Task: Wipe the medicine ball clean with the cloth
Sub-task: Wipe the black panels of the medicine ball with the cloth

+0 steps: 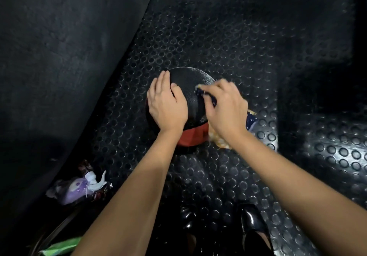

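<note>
A black and red medicine ball (pixel 190 88) sits on the studded black floor mat, a little above the middle of the view. My left hand (pixel 166 104) lies flat on the ball's left side, fingers straight and pressing on it. My right hand (pixel 224 108) grips a patterned blue and yellow cloth (pixel 251 119) against the ball's right side. Part of the cloth shows under my fingertips and part hangs below my wrist. The ball's top looks wet and speckled.
A purple spray bottle (pixel 83 188) with a white trigger lies on the floor at lower left. A green packet (pixel 59 246) sits at the bottom left edge. A dark padded surface (pixel 59 57) rises along the left. My black shoe (pixel 252 222) is at the bottom.
</note>
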Tool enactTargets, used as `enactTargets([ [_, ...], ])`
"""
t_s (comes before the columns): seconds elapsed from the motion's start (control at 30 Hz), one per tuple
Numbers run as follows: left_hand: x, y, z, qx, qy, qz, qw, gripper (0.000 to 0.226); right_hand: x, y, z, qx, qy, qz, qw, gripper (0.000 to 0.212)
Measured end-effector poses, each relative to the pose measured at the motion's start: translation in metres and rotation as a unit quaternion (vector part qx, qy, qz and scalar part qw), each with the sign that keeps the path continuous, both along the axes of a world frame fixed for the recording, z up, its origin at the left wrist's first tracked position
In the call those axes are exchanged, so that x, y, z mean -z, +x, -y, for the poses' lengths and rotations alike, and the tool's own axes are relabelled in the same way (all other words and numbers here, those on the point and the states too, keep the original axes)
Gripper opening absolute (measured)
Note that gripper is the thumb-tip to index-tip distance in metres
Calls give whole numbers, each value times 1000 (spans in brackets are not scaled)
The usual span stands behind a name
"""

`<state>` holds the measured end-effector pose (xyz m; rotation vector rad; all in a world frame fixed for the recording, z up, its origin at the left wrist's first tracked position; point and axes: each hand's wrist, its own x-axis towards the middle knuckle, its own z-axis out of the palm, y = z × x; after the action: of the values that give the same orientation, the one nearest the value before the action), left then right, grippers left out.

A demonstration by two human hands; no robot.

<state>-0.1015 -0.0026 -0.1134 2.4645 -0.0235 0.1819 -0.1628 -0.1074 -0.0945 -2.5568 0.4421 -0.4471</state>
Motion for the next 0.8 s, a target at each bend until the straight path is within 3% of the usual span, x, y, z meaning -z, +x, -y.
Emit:
enactTargets([
  [0.23,6,-4,0,117,67,88,987,48,-2,27,13,39,55,-55,996,26],
  [0.43,5,9,-3,74,46,33,996,47,10,-12,-9,-25,-3,7,1000,22],
  [0.6,5,2,0,65,45,42,996,43,7,15,11,88,84,-51,991,25],
  [0.73,4,7,-3,57,36,33,997,43,6,-10,-18,-6,49,8,999,24],
  [0.8,5,6,-8,54,24,37,998,41,10,-14,-12,1,45,9,999,24],
])
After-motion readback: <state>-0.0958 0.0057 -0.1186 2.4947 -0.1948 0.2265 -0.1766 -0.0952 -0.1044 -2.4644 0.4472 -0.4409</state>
